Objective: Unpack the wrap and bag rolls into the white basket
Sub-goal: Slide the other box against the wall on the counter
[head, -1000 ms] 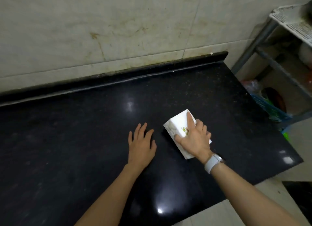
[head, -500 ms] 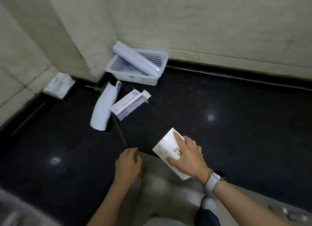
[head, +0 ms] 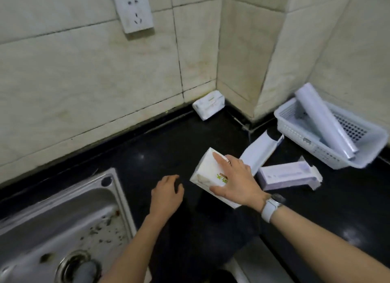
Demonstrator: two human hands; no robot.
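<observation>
My right hand (head: 237, 182) grips a white box with green print (head: 207, 173), held tilted just above the black counter (head: 160, 154). My left hand (head: 167, 195) hovers to its left with fingers curled and nothing in it. The white perforated basket (head: 367, 154) stands at the right by the wall, with a long white wrap roll (head: 325, 122) lying slanted across it. In front of the basket lie an empty white sleeve (head: 260, 151) and an opened pale purple carton (head: 289, 175).
A small white pack (head: 209, 105) leans in the wall corner. A steel sink (head: 57, 225) with a drain fills the lower left. A wall socket (head: 134, 10) sits high on the tiles. A tiled pillar juts out left of the basket.
The view has swung left from the counter's right end to the sink corner. My right hand carried the white box along; my left hand went from flat on the counter to curled.
</observation>
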